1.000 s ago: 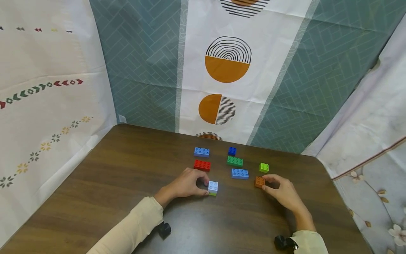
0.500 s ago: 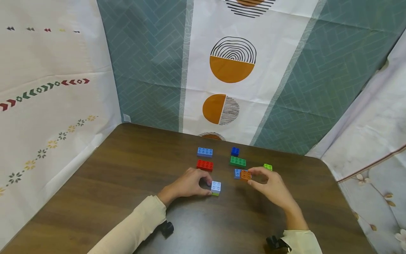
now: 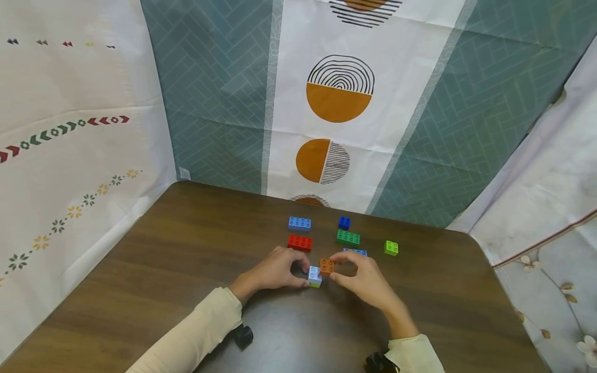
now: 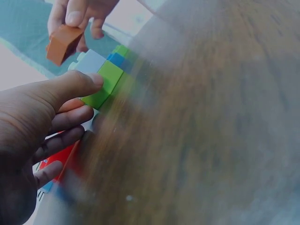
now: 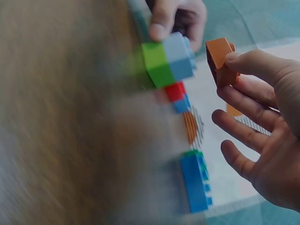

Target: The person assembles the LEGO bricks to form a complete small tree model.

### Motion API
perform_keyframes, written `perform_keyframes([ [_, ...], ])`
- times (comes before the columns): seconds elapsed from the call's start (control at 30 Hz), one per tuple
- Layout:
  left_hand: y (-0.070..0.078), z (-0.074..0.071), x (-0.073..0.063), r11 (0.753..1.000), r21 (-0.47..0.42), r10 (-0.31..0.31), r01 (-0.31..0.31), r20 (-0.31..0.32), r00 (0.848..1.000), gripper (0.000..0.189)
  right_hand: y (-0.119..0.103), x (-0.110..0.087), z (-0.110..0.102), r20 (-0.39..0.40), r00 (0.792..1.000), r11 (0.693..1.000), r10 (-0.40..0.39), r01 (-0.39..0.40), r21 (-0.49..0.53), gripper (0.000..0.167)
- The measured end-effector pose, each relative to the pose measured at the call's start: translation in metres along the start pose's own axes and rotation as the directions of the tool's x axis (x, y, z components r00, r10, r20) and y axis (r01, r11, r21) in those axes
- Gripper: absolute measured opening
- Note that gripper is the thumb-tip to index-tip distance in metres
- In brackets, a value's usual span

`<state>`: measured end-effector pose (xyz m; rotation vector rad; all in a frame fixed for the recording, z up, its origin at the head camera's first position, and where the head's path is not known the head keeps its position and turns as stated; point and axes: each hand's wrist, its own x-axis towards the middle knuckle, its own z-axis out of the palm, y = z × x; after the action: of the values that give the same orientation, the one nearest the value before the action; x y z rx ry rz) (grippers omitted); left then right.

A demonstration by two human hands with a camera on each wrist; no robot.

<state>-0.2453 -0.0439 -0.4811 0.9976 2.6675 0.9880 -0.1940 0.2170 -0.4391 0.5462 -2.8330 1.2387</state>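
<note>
My left hand (image 3: pixel 275 269) pinches a small stack of two toy building bricks standing on the table, with the thumb on its near side. A pale bluish-white brick (image 3: pixel 314 272) forms the top, and a lime green brick (image 4: pixel 110 77) is the bottom. My right hand (image 3: pixel 366 277) holds an orange four-stud brick (image 3: pixel 326 267) between thumb and fingers, studs up. In the right wrist view the orange brick (image 5: pixel 220 61) is raised higher than the stack, with a gap between them. From the head it overlaps the stack's right edge.
Behind the hands on the brown table (image 3: pixel 186 233) lie a light blue brick (image 3: pixel 299 223), a red brick (image 3: pixel 299 242), a dark blue brick (image 3: pixel 344 223) and a green brick (image 3: pixel 347 237). Another blue brick (image 3: pixel 356 252) is partly hidden by the right hand. A small lime brick (image 3: pixel 391 247) lies right.
My right hand has lifted the orange brick and carried it left, past the blue brick, to the stack. The left hand has stayed at the stack.
</note>
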Motion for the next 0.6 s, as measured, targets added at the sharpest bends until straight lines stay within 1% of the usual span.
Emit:
perform_keyframes([
  [0.1,-0.001,0.001,0.0,1.0,0.006,0.013,-0.013,-0.005,1.0,0.026,-0.002,0.001,0.01,0.033,0.999,1.0,0.006,-0.007,0.014,0.03],
  [0.27,-0.002,0.002,0.0,1.0,0.012,0.029,-0.028,-0.021,0.999,0.026,-0.002,0.001,0.02,0.033,0.999,1.0,0.011,-0.012,0.021,0.029],
  [0.43,-0.001,0.002,0.0,0.999,0.005,0.034,-0.034,-0.026,0.999,0.027,-0.003,0.002,0.023,0.019,1.0,1.0,0.018,-0.018,0.009,0.029],
  [0.6,-0.001,0.002,0.0,1.0,0.009,0.029,-0.029,-0.016,0.999,0.029,-0.004,0.004,0.024,0.019,0.999,1.0,0.029,-0.029,0.001,0.029],
])
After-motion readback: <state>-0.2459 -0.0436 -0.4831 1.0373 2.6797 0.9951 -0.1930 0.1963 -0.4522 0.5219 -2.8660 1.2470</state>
